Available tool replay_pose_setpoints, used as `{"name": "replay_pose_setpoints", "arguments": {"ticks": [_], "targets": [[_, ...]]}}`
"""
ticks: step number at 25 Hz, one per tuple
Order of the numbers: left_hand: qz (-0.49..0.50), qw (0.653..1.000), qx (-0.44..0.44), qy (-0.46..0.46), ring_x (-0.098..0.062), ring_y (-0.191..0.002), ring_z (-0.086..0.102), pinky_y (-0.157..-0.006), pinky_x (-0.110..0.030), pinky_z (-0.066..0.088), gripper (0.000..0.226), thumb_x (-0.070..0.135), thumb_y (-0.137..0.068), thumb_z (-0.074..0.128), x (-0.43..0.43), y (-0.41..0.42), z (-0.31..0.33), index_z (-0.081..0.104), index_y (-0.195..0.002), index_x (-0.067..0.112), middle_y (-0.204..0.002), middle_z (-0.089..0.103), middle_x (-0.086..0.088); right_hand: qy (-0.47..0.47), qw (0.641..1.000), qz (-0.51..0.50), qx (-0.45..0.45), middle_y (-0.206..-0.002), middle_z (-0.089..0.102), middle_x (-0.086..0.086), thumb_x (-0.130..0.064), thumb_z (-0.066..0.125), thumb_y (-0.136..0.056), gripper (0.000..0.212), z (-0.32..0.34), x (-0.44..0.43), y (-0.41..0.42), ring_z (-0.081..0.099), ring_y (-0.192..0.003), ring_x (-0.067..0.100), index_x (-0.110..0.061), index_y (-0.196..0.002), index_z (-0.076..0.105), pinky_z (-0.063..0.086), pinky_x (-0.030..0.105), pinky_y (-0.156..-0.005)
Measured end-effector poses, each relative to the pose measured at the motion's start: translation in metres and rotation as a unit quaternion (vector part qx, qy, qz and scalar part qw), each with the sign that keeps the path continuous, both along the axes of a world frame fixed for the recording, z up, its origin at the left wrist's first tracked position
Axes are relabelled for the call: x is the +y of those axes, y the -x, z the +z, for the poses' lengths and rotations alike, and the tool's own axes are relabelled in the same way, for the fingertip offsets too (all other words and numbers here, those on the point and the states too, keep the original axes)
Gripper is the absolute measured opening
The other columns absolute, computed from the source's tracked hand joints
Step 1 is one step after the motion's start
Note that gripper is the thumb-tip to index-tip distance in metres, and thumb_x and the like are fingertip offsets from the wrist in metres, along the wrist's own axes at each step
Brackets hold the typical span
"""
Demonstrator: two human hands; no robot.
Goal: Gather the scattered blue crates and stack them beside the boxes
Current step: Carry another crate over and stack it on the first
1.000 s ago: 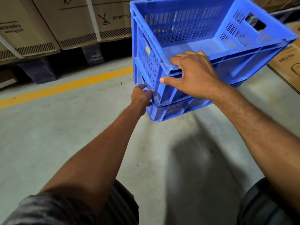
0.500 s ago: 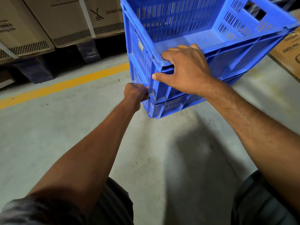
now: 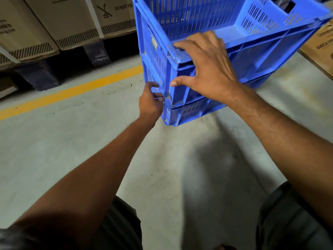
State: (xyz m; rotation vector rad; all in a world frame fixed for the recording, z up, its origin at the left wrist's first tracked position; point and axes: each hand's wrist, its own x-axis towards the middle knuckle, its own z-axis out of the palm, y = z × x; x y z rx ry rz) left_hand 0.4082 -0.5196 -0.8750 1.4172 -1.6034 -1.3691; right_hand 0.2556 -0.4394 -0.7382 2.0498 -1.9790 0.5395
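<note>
Two blue slotted crates stand stacked on the concrete floor, the upper blue crate (image 3: 252,51) nested on the lower blue crate (image 3: 189,110). My right hand (image 3: 207,69) lies over the near corner of the upper crate, fingers across its rim and thumb pressed on the side wall. My left hand (image 3: 150,103) is at the left side of that corner, by the seam between the crates. Its thumb is lifted and its fingers are loosely curled and slightly blurred, only brushing the wall. The upper crate is empty inside.
Strapped cardboard boxes (image 3: 72,24) sit on dark pallets (image 3: 97,53) along the back left. Another cardboard box (image 3: 320,46) lies just right of the crates. A yellow floor line (image 3: 72,92) runs in front of the pallets. My knees fill the bottom edge.
My left hand has loosened from a closed grip on the crate corner to parted fingers. My right hand's fingers have flattened onto the rim. The crates now sit nearer and larger in view.
</note>
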Motion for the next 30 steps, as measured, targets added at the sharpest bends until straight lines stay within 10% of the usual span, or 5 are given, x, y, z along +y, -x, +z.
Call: {"name": "replay_pose_setpoints", "arguments": {"ticks": [4, 8, 12, 30], "targets": [[-0.114, 0.984, -0.046, 0.13, -0.022, -0.082, 0.073, -0.079, -0.038, 0.061, 0.047, -0.009, -0.083, 0.056, 0.011, -0.014, -0.012, 0.062, -0.118, 0.02, -0.104, 0.074, -0.003, 0.216, 0.97, -0.111, -0.032, -0.103, 0.061, 0.005, -0.06, 0.075, -0.077, 0.054, -0.052, 0.031, -0.012, 0.05, -0.096, 0.026, -0.013, -0.1, 0.062, 0.043, 0.042, -0.082], [-0.114, 0.978, -0.089, 0.153, -0.017, -0.079, 0.073, -0.072, -0.025, 0.054, 0.033, -0.008, -0.086, 0.056, 0.004, -0.016, -0.015, 0.064, -0.107, 0.017, -0.094, 0.072, 0.003, 0.101, 0.957, -0.169, -0.214, -0.083, 0.058, -0.006, -0.042, 0.068, -0.089, 0.03, -0.109, 0.037, -0.019, 0.057, -0.08, 0.021, -0.013, -0.088, 0.057, 0.048, 0.044, -0.071], [-0.125, 0.975, -0.089, 0.16, -0.021, -0.079, 0.072, -0.069, -0.036, 0.056, 0.032, -0.006, -0.083, 0.06, 0.002, -0.016, -0.023, 0.056, -0.101, 0.021, -0.096, 0.071, 0.001, -0.052, 0.971, -0.14, -0.185, -0.091, 0.06, 0.006, -0.03, 0.072, -0.087, 0.027, -0.136, 0.031, -0.017, 0.059, -0.09, 0.029, -0.01, -0.091, 0.053, 0.047, 0.041, -0.067], [-0.073, 0.974, -0.116, 0.18, -0.036, -0.073, 0.063, -0.06, -0.051, 0.053, 0.025, -0.005, -0.072, 0.05, -0.005, -0.003, -0.031, 0.05, -0.086, 0.016, -0.09, 0.065, -0.005, -0.007, 0.985, -0.11, -0.133, -0.082, 0.057, 0.003, -0.012, 0.08, -0.08, 0.023, -0.146, 0.029, -0.012, 0.053, -0.074, 0.022, -0.01, -0.082, 0.056, 0.038, 0.029, -0.066]]}}
